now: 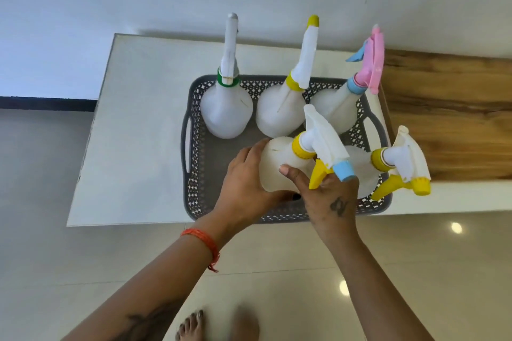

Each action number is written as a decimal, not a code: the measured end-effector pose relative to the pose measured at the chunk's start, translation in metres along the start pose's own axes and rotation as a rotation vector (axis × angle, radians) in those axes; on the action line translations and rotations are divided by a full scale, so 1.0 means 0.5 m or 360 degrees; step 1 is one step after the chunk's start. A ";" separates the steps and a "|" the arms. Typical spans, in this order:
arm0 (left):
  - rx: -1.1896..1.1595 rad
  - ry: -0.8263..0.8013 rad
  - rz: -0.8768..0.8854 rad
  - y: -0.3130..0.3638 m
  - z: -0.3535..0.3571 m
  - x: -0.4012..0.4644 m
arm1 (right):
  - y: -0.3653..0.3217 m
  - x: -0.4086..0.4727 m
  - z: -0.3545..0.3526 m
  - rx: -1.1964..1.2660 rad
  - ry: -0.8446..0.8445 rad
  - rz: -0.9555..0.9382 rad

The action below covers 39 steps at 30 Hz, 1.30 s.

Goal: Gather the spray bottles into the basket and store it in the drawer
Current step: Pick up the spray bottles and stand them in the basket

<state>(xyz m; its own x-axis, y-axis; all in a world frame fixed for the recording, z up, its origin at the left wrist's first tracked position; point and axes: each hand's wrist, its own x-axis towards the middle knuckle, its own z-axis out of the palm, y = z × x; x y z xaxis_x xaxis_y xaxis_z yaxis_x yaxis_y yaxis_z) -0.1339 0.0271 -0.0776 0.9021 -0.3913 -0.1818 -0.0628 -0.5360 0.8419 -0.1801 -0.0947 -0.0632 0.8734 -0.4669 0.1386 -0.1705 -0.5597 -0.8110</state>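
The grey lattice basket [194,147] sits on the white table [133,119], hard against the part of the top that turns to wood grain. Three spray bottles stand along its far side: one with a green collar [225,108], one with a yellow collar [279,111], and one with a pink and blue head [335,111]. A fourth, with a yellow trigger and nozzle [399,166], stands in the near right corner, its head leaning out over the rim.

The person is setting in a fifth bottle [279,163], the one with the blue nozzle tip. The left hand [246,183] cups the body from the left, its grip wrapped around the bottle's side. The right hand [329,196] comes in from the near side, thumb pressed on the bottle's shoulder and fingers up by the yellow trigger, so both hands are closed on this one bottle. It tilts toward the right, which I take as steering the wide base into the gap between the back row and the corner bottle without knocking either.

Bare floor of the basket shows on the left, so there is room. No drawer is in sight from here. The gathering looks close to done; carrying the basket off by its side handles is not yet begun.
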 end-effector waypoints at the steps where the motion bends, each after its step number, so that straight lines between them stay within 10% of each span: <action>1: 0.0009 -0.0008 -0.0009 -0.004 0.004 0.005 | 0.006 0.000 0.002 -0.0011 0.0003 0.0012; 20: -0.0028 -0.0127 -0.0156 -0.020 0.022 0.016 | 0.038 -0.020 0.008 0.0063 -0.0123 0.0141; 26: -0.0126 -0.0089 -0.0210 -0.014 0.000 -0.017 | -0.003 -0.106 -0.020 0.0658 0.0520 0.0524; 31: -0.0298 0.0337 -0.0207 -0.035 -0.091 -0.111 | -0.060 -0.222 0.016 0.0718 0.0434 0.0516; 39: -0.0575 0.1134 -0.0605 -0.201 -0.290 -0.346 | -0.261 -0.314 0.208 0.0568 -0.0408 -0.0097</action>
<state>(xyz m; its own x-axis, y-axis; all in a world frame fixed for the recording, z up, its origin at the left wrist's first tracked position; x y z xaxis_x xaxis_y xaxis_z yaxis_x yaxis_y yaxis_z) -0.2216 0.2569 -0.0574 0.8936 0.3891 -0.2236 0.3253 -0.2184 0.9201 -0.2478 0.1227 -0.0382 0.9695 -0.2302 0.0835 0.0139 -0.2885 -0.9574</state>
